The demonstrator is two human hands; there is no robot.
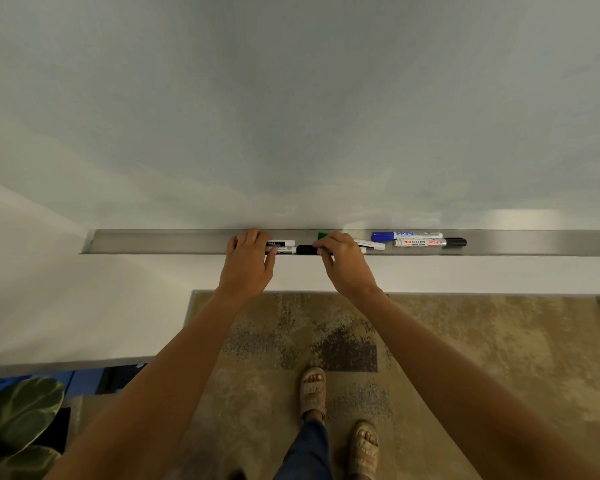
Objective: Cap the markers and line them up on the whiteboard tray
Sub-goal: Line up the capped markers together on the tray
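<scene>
On the metal tray (153,241), the left hand (248,263) lies with fingers nearly straight over two white markers (281,247), touching them. The right hand (343,263) has its fingers curled, pinching a black cap (306,250) beside a green cap (323,235). Farther right lie a blue marker (406,235) and a black-capped marker (430,242).

Light: soft, even, fairly dim indoors
Glare: pale sheen on whiteboard (499,213) above tray (551,242)
Shadow: faint under tray
Distortion: wide-angle bending at edges
Focus: slightly soft throughout

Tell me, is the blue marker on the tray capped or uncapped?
Capped. The blue marker lies in the whiteboard tray with a blue cap covering its left end.
</scene>
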